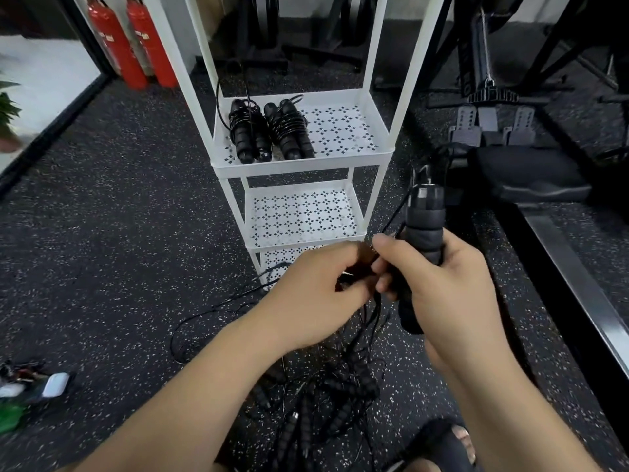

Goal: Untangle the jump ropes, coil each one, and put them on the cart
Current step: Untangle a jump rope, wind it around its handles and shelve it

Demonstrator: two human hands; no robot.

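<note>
My right hand (439,287) grips the black foam handles (423,226) of a jump rope, held upright in front of the white cart (381,155). My left hand (316,294) pinches the thin black cord (394,216) right beside the handles. Two coiled jump ropes (269,129) lie side by side on the left of the cart's upper visible shelf. A tangle of several more ropes (326,396) with black handles lies on the floor below my hands, with loose cord looping out to the left.
The cart's lower shelves (303,216) hold nothing. Two red fire extinguishers (129,39) stand at the back left. A rowing machine and black gym frames (490,110) fill the right. Small items (37,386) lie on the floor at left. A sandalled foot (456,441) shows at bottom right.
</note>
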